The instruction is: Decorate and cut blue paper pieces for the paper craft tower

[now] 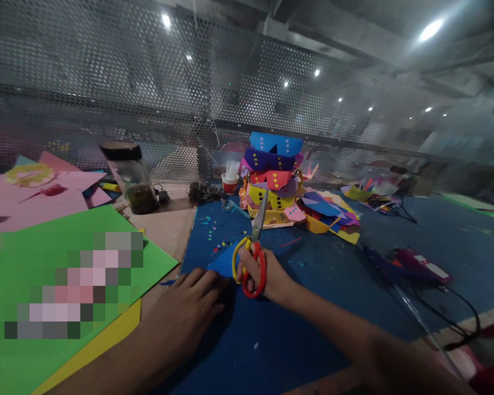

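My right hand point(267, 277) grips a pair of scissors point(253, 249) with one yellow and one red handle loop, blades pointing up and away. My left hand point(189, 302) lies on the dark blue table cover, its fingertips touching a small blue piece of paper point(222, 262) just left of the scissors. The fingers are stretched flat. Small paper scraps lie scattered beyond the blue piece.
A pile of coloured cut paper point(286, 186) rises behind the scissors. A large green sheet point(66, 241) over a yellow one lies at left, pink sheets point(33, 200) behind it. A dark-lidded jar point(134, 178) and a small cup point(230, 181) stand by the perforated metal screen. A glue gun point(411, 263) with black cable lies at right.
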`<act>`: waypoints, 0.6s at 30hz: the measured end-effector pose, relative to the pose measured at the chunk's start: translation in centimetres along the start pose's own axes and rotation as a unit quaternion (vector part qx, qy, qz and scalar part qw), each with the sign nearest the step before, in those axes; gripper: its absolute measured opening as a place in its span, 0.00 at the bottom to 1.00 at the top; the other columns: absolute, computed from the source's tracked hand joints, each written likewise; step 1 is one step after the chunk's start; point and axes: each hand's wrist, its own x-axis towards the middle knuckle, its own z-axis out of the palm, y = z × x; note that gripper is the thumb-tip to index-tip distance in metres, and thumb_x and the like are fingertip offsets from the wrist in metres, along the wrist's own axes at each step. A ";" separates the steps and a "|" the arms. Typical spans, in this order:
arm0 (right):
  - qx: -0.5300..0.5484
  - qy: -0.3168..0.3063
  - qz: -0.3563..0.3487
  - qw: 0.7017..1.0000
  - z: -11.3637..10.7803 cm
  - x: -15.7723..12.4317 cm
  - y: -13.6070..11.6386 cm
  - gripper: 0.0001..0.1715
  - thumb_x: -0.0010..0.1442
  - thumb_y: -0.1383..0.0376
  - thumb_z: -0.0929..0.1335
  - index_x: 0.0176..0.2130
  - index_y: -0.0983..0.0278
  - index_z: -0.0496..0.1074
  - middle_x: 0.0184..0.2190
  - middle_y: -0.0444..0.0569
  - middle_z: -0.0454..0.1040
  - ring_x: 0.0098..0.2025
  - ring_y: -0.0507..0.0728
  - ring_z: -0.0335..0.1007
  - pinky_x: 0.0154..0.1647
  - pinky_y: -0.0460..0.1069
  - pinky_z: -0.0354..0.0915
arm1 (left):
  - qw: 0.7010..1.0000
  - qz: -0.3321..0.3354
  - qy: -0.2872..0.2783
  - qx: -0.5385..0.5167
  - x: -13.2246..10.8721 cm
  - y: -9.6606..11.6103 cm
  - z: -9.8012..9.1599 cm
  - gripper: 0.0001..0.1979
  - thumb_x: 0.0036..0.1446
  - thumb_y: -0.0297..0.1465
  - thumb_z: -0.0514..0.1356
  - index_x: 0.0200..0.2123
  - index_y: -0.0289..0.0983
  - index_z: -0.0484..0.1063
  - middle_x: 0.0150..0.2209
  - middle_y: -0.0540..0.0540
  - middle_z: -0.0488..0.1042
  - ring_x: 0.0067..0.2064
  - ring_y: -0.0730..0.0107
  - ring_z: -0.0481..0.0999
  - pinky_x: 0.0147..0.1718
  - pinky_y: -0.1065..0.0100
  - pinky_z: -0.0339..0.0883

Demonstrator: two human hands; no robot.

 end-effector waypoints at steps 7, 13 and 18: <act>0.006 0.005 -0.007 1.000 -0.2 -0.2 0.0 0.36 0.71 0.40 0.61 0.27 0.64 0.72 0.21 0.45 0.73 0.16 0.48 0.65 0.17 0.43 0.60 | 1.000 0.004 -0.001 0.001 0.1 -0.2 0.3 0.17 0.70 0.30 0.58 0.60 0.42 0.73 0.50 0.42 0.76 0.47 0.54 0.70 0.48 0.54 0.62; -0.008 0.016 -0.008 1.000 -0.4 -0.2 0.2 0.33 0.71 0.41 0.61 0.29 0.64 0.71 0.22 0.46 0.75 0.16 0.49 0.65 0.17 0.44 0.60 | 1.000 -0.005 -0.010 0.005 -0.1 -0.2 0.3 0.19 0.70 0.30 0.58 0.62 0.42 0.72 0.50 0.41 0.76 0.47 0.53 0.70 0.46 0.52 0.63; -0.030 0.028 0.000 0.999 -0.7 -0.8 -0.2 0.36 0.71 0.41 0.61 0.26 0.64 0.72 0.17 0.44 0.69 0.17 0.50 0.65 0.20 0.44 0.62 | 1.000 -0.005 -0.010 0.001 -0.2 -0.2 0.3 0.19 0.70 0.30 0.58 0.62 0.42 0.72 0.51 0.42 0.76 0.48 0.53 0.71 0.48 0.52 0.64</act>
